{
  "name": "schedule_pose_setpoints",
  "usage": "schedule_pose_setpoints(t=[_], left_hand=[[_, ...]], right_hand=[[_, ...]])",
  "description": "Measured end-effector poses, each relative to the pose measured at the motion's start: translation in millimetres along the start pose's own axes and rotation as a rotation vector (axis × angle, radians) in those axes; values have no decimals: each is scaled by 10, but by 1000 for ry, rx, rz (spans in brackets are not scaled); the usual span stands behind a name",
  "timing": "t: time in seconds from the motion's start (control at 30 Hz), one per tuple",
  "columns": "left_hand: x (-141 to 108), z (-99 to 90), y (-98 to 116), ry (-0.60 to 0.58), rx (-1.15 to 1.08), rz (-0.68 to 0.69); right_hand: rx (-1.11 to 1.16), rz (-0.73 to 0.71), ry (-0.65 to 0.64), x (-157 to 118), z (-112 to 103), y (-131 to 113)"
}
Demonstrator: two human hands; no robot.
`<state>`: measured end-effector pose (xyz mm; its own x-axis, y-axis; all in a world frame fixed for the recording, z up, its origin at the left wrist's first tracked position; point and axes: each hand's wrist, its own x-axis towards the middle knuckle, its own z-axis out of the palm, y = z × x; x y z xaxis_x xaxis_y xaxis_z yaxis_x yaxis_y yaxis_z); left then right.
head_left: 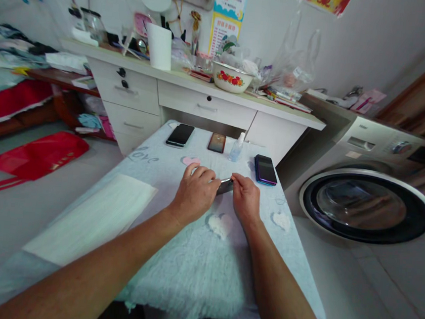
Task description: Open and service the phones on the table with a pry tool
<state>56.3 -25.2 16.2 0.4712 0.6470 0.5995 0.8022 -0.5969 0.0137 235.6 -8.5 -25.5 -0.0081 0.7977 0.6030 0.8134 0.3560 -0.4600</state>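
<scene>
A dark phone (225, 186) with a shiny edge is held between my two hands above the cloth-covered table (189, 257). My left hand (196, 190) grips its left end, fingers curled over it. At the right end, my right hand (245, 197) pinches the phone between thumb and fingers. Much of the phone is hidden by the hands. Beyond them stands a small clear spray bottle (236, 149) with a white cap. A purple-blue edged phone (265, 170) lies to the right of my right hand.
Farther back on the table lie a black-screened phone (180, 135) and a smaller brownish phone (217, 142). A white cloth or paper sheet (95, 219) covers the left side. Behind is a white desk (129, 92) with a flowered bowl (233, 78); a washing machine (369, 158) stands right.
</scene>
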Motion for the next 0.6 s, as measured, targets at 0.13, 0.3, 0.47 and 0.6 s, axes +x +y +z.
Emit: schedule_pose_setpoints(t=[0.13, 0.3, 0.47, 0.6], left_hand=[[-41, 17, -7, 22, 12, -38], [-114, -1, -33, 27, 7, -89], [-160, -6, -70, 50, -6, -92], [-168, 23, -88, 75, -43, -90]], right_hand=[[6, 9, 3, -3, -10, -15], [17, 20, 4, 0, -9, -20], [39, 52, 8, -1, -13, -10], [67, 83, 25, -2, -12, 11]])
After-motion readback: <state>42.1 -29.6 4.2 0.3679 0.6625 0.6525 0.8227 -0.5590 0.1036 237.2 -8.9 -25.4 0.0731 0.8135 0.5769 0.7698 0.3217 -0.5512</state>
